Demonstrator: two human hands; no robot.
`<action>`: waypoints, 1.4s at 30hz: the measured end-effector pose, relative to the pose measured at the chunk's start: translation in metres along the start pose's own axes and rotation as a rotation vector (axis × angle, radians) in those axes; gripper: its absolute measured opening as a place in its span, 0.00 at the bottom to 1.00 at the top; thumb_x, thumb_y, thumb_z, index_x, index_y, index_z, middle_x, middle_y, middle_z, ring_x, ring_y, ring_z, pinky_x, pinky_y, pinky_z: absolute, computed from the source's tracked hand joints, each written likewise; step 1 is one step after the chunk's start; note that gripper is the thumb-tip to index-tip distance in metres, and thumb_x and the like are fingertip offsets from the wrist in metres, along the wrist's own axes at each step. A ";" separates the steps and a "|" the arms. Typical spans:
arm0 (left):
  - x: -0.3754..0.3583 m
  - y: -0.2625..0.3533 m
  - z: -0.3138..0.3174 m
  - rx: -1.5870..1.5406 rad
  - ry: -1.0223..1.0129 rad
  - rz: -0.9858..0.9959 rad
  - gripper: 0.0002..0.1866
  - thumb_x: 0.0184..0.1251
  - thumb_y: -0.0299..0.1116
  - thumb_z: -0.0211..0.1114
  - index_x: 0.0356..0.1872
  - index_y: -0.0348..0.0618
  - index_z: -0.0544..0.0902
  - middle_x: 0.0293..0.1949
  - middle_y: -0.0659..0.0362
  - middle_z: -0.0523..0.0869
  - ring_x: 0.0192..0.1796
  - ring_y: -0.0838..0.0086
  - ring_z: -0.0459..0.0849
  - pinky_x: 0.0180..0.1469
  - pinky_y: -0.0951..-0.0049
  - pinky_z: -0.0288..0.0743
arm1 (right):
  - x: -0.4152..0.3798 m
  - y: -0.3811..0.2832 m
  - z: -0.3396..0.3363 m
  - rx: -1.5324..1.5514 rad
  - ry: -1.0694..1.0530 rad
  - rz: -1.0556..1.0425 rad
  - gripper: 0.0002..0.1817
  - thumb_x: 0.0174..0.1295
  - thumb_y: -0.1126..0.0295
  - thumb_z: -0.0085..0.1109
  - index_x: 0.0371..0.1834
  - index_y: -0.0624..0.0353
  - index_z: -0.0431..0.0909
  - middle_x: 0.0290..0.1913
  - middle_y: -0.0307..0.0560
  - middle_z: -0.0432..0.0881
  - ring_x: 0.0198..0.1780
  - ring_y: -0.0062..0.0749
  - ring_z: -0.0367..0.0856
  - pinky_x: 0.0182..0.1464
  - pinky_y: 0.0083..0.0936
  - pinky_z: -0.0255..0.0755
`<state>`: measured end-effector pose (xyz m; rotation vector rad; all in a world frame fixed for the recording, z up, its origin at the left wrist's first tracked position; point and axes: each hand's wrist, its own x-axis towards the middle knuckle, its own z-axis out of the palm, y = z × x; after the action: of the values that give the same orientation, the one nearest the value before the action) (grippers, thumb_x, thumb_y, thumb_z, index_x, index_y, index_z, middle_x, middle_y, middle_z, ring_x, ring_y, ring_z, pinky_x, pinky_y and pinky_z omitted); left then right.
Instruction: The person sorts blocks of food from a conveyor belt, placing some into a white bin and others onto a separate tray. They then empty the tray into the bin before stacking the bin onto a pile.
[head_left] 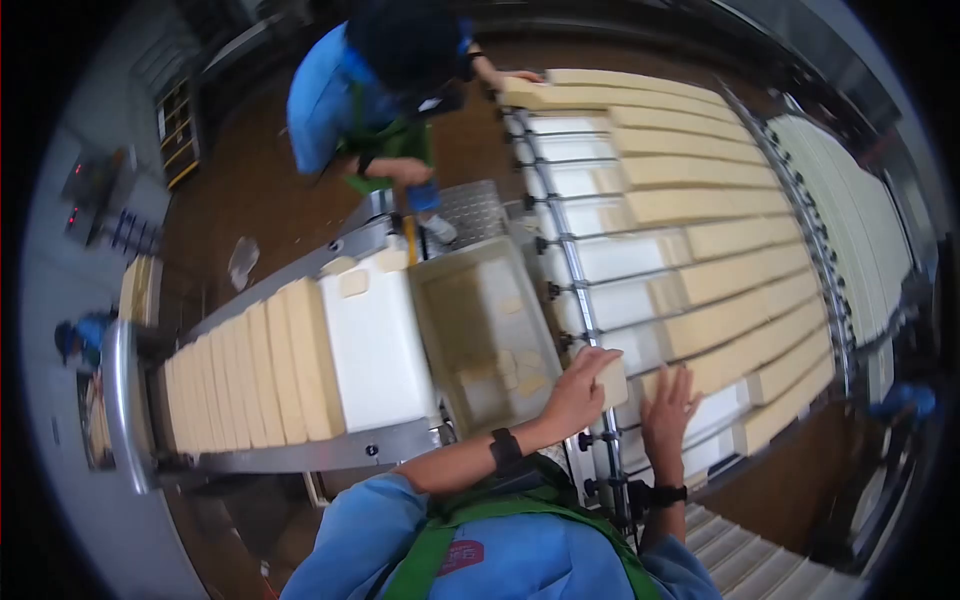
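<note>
Long pale yellow slabs (740, 325) lie in rows between metal rails on the white conveyor bed to the right. My left hand (580, 390) is closed at a short pale yellow piece (613, 382) by the near rail, its fingers bent against the side and top edge. My right hand (670, 418) has its fingers stretched out, fingertips right at the end of one slab. Left of my hands, a grey tub (462, 345) contains a few flat pale offcuts (515, 368).
On the left, more slabs (255, 375) stand side by side on a second conveyor, beside its bare white belt (375, 355). Across the conveyor, a co-worker (375, 110) in blue has one hand on the far slab. Another person (85, 335) is at far left.
</note>
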<state>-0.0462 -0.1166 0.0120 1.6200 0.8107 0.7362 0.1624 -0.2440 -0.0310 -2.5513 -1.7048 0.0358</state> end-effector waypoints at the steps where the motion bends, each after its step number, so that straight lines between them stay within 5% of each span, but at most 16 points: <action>1: -0.005 -0.010 -0.016 -0.036 0.111 0.030 0.32 0.64 0.19 0.61 0.73 0.46 0.74 0.65 0.47 0.76 0.63 0.51 0.81 0.62 0.58 0.78 | 0.007 -0.011 -0.008 0.001 -0.005 -0.042 0.45 0.66 0.59 0.67 0.85 0.52 0.57 0.86 0.62 0.51 0.87 0.59 0.43 0.81 0.73 0.33; 5: -0.029 -0.050 -0.086 0.370 0.487 0.052 0.28 0.67 0.23 0.65 0.70 0.41 0.76 0.67 0.47 0.76 0.64 0.49 0.80 0.66 0.56 0.76 | 0.032 -0.074 -0.054 0.055 0.083 -0.076 0.43 0.64 0.68 0.68 0.83 0.57 0.59 0.84 0.65 0.54 0.86 0.64 0.46 0.81 0.73 0.35; 10: -0.136 -0.104 -0.187 0.407 0.706 -0.120 0.21 0.68 0.28 0.69 0.62 0.39 0.82 0.66 0.44 0.76 0.68 0.47 0.75 0.71 0.54 0.70 | 0.079 -0.222 -0.061 0.441 0.128 -0.655 0.35 0.65 0.72 0.65 0.78 0.60 0.67 0.77 0.61 0.67 0.81 0.62 0.58 0.81 0.62 0.47; 11: -0.162 -0.106 -0.199 0.480 0.907 -0.159 0.19 0.68 0.29 0.69 0.59 0.40 0.83 0.63 0.41 0.77 0.66 0.45 0.75 0.70 0.52 0.70 | 0.087 -0.259 -0.057 0.531 0.074 -0.764 0.33 0.66 0.72 0.65 0.76 0.61 0.69 0.74 0.61 0.69 0.78 0.62 0.62 0.80 0.59 0.52; 13: -0.216 -0.094 -0.223 0.852 1.061 -0.415 0.24 0.70 0.36 0.69 0.64 0.40 0.80 0.60 0.38 0.75 0.66 0.42 0.71 0.69 0.45 0.64 | 0.101 -0.340 -0.047 0.647 -0.028 -0.951 0.31 0.65 0.70 0.67 0.72 0.64 0.72 0.67 0.62 0.74 0.71 0.60 0.69 0.75 0.50 0.62; 15: -0.252 -0.103 -0.232 0.877 1.202 -0.491 0.33 0.67 0.42 0.71 0.70 0.37 0.75 0.60 0.38 0.72 0.65 0.43 0.70 0.68 0.44 0.63 | 0.111 -0.421 -0.025 0.696 -0.141 -1.036 0.30 0.64 0.69 0.69 0.70 0.65 0.74 0.61 0.62 0.76 0.66 0.59 0.72 0.70 0.46 0.67; 17: -0.271 -0.101 -0.240 0.788 1.189 -0.777 0.41 0.63 0.44 0.74 0.73 0.34 0.69 0.61 0.38 0.69 0.64 0.42 0.69 0.69 0.45 0.62 | 0.123 -0.494 0.008 0.766 -0.186 -1.136 0.28 0.64 0.70 0.68 0.68 0.67 0.75 0.59 0.62 0.77 0.62 0.59 0.73 0.68 0.45 0.69; 22: -0.269 -0.106 -0.259 0.548 1.190 -0.658 0.46 0.57 0.36 0.80 0.73 0.31 0.64 0.62 0.36 0.65 0.61 0.38 0.74 0.65 0.51 0.73 | 0.150 -0.621 0.078 0.525 -0.138 -1.153 0.30 0.62 0.64 0.70 0.66 0.66 0.77 0.61 0.57 0.76 0.65 0.53 0.71 0.67 0.49 0.66; 29: -0.256 -0.104 -0.263 0.434 1.150 -0.721 0.46 0.57 0.35 0.80 0.73 0.31 0.62 0.61 0.37 0.65 0.59 0.38 0.76 0.61 0.50 0.76 | 0.152 -0.667 0.085 0.158 -0.097 -1.038 0.28 0.63 0.54 0.69 0.61 0.60 0.79 0.58 0.52 0.76 0.64 0.48 0.71 0.62 0.51 0.63; 34: -0.249 -0.093 -0.270 0.396 1.089 -0.792 0.47 0.58 0.35 0.81 0.74 0.33 0.61 0.62 0.39 0.66 0.60 0.40 0.76 0.61 0.49 0.76 | 0.145 -0.667 0.078 0.166 -0.128 -1.080 0.27 0.64 0.54 0.68 0.60 0.59 0.79 0.52 0.52 0.79 0.60 0.49 0.75 0.61 0.52 0.62; 42: -0.241 -0.099 -0.272 0.448 0.949 -0.846 0.46 0.57 0.35 0.81 0.74 0.41 0.63 0.66 0.38 0.66 0.64 0.40 0.76 0.61 0.49 0.77 | 0.173 -0.596 0.111 0.491 0.026 -1.059 0.33 0.63 0.56 0.71 0.66 0.62 0.75 0.57 0.59 0.82 0.61 0.57 0.77 0.67 0.52 0.64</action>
<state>-0.4162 -0.1505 -0.0467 1.0286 2.2906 0.6899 -0.3275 0.1485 -0.0943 -1.1180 -2.4015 0.3020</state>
